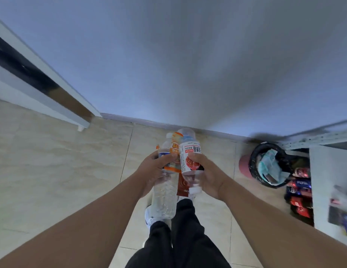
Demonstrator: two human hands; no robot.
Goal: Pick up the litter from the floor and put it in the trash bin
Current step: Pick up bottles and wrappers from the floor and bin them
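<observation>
Beige floor tiles [62,161] below us; our left hand [153,169] clamps two bottles [165,194], our right hand [205,175] grips another bottle [189,161], the trash bin [254,167] near the wall's foot.

Pale grey-blue wall [188,55] ahead of me, dim and evenly lit. Beige marbled floor tiles [62,161] with thin dark grout lines. Skirting [149,121] along the wall's foot. White door frame [43,88] at my left. White cabinet [323,180] at my right.

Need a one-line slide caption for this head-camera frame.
Standing person's left hand and right hand hold several plastic bottles above the tiled floor, with the bag-lined trash bin at right.
</observation>
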